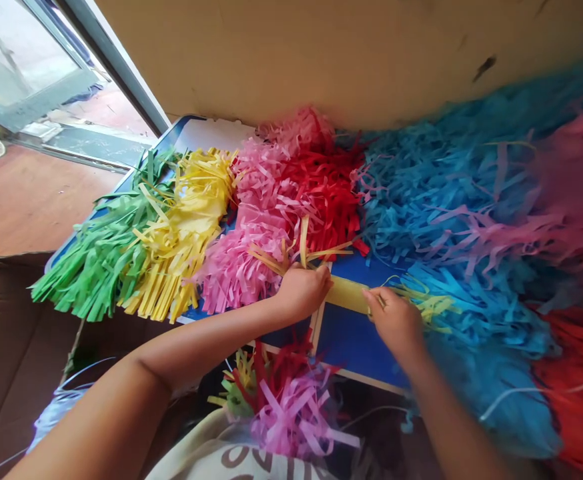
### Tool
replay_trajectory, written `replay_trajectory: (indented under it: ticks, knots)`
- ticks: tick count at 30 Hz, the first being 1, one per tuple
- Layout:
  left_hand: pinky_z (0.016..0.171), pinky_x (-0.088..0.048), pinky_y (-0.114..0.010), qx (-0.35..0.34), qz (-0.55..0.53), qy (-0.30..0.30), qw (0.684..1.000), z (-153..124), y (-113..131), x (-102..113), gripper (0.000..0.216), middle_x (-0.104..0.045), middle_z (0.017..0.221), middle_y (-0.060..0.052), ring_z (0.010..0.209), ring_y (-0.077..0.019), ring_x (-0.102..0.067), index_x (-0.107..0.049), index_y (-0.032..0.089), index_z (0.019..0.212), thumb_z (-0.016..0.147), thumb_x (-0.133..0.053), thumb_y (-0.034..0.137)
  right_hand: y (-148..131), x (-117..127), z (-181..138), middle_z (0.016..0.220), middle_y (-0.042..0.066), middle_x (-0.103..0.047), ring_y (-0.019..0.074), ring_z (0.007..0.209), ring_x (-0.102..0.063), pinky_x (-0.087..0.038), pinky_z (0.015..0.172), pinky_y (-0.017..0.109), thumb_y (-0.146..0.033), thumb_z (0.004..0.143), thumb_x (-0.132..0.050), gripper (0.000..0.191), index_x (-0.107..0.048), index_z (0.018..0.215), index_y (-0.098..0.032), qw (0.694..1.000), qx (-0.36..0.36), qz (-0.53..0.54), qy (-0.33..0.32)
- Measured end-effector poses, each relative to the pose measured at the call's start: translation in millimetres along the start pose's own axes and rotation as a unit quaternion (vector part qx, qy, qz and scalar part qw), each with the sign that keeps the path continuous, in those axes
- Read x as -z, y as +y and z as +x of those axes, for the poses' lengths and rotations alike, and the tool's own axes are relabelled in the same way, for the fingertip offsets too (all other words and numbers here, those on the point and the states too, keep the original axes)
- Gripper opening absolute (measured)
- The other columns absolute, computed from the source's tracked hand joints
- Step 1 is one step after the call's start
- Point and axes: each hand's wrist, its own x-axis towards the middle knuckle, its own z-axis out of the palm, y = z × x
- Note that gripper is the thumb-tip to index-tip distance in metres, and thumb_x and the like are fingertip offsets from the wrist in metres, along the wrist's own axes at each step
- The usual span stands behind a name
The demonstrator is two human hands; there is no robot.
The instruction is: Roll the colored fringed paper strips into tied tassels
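A yellow fringed paper strip stretches between my two hands over the blue table. My left hand is closed around one end, with cut fringes sticking out beyond the fist. At the other end my right hand pinches the strip, and more yellow fringe spreads out past it. Pink fringed paper lies just behind and left of my left hand. Close to my right hand is a heap of blue fringed paper.
Green and yellow fringed bundles lie at the table's left, red fringe in the middle. Mixed pink and red fringe rests by my lap. A cardboard box stands left, with white string. A wall rises behind.
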Motion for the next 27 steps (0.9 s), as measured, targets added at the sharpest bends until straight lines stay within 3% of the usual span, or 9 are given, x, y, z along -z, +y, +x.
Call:
replay_trajectory:
  ticks: [8,21,24,27]
  knots:
    - [0.078,-0.048,-0.038,0.009,0.032,-0.019,0.999,10,7,1,0.027,-0.074,0.084,-0.012,0.078,-0.0263,-0.072,-0.061,0.012,0.108,0.098,-0.041,0.028,1,-1,7,0.066,0.005,-0.068,0.0157,0.056,-0.050,-0.023,0.058,0.028,-0.052,0.093,-0.049,0.039,-0.070,0.079,-0.022,0.999,0.006,-0.042,0.004]
    - [0.072,-0.042,-0.038,-0.021,0.060,0.038,0.997,15,2,-21,0.025,-0.072,0.073,-0.008,0.064,-0.0239,-0.067,-0.059,0.015,0.099,0.099,-0.039,0.029,2,-5,10,0.062,0.004,-0.065,0.0146,0.052,-0.043,-0.020,0.056,0.029,-0.046,0.093,-0.053,0.033,-0.070,0.078,-0.022,0.996,0.008,-0.083,0.017]
    - [0.078,-0.040,-0.039,-0.039,0.077,0.113,0.990,13,-1,-24,0.022,-0.071,0.082,-0.009,0.078,-0.0237,-0.066,-0.061,0.016,0.100,0.098,-0.043,0.028,7,1,10,0.063,0.004,-0.064,0.0153,0.052,-0.043,-0.020,0.057,0.030,-0.046,0.094,-0.052,0.033,-0.068,0.079,-0.022,0.990,0.020,-0.127,0.049]
    - [0.086,-0.037,-0.040,-0.156,0.109,0.220,0.957,13,-4,-23,0.022,-0.068,0.109,-0.009,0.101,-0.0247,-0.061,-0.062,0.021,0.109,0.099,-0.042,0.024,2,15,3,0.088,0.011,-0.071,0.0215,0.071,-0.057,-0.029,0.065,0.033,-0.039,0.093,-0.056,0.024,-0.068,0.094,-0.018,0.969,0.088,-0.164,0.160]
